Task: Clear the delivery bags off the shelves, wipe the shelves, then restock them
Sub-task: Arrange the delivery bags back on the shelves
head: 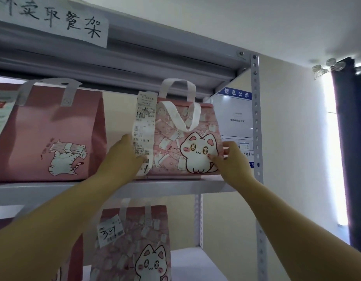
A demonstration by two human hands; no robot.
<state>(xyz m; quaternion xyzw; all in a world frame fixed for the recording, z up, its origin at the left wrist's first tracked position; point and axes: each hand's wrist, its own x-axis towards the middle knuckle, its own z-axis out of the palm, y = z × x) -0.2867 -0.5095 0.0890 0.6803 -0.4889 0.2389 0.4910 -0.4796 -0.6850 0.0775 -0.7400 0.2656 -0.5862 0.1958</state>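
A pink delivery bag with a white cat print [175,142] stands on the upper shelf [171,188] of a grey metal rack. A long receipt [144,128] hangs down its left front. My left hand [124,157] grips the bag's left side over the receipt's lower end. My right hand [231,159] grips the bag's right side, thumb on the front. A larger plain pink cat bag [52,134] stands to the left on the same shelf. Another cat-print bag [133,244] with a numbered slip stands on the shelf below.
The rack's perforated upright [256,122] rises just right of my right hand. A handwritten paper sign [54,19] is taped to the top beam. Notice boards [234,118] hang on the wall behind. A dark curtain [351,151] hangs at the far right.
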